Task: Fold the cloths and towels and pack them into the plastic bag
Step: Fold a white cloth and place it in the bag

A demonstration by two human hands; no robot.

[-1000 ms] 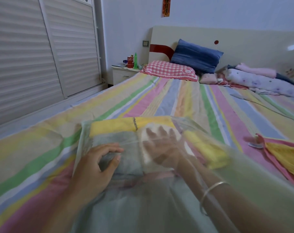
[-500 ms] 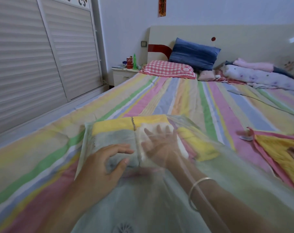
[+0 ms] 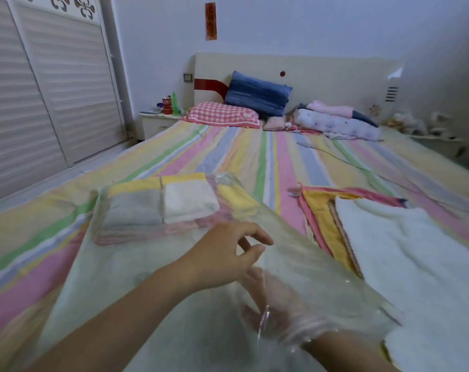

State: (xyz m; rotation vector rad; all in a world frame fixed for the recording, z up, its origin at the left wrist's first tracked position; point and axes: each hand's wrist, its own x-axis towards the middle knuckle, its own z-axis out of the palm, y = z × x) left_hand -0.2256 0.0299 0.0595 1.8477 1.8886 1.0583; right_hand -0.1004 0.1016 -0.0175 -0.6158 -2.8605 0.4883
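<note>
A clear plastic bag [image 3: 120, 277] lies on the striped bed, its mouth toward me. Inside it, at the far end, sit a folded grey towel [image 3: 135, 210], a folded white towel [image 3: 189, 201], yellow cloth [image 3: 236, 197] and pink cloth [image 3: 131, 236] underneath. My left hand [image 3: 225, 253] is over the bag's upper film, fingers loosely bent, holding nothing I can make out. My right hand [image 3: 276, 304] is inside the bag near its mouth, blurred behind the plastic, its fingers fairly straight. To the right of the bag, a large white towel [image 3: 402, 251] is spread over a yellow cloth with a pink border [image 3: 322, 210].
A red checked pillow [image 3: 222, 115], a blue pillow [image 3: 257, 92] and rolled bedding [image 3: 335, 122] lie at the headboard. A nightstand [image 3: 155, 123] with bottles stands at the far left, beside the sliding wardrobe doors [image 3: 53, 89]. A thin cable [image 3: 335, 154] crosses the sheet.
My right hand has pulled back from the folded towels toward the bag's mouth. My left hand left the grey towel and moved right and nearer. The view has risen and turned right.
</note>
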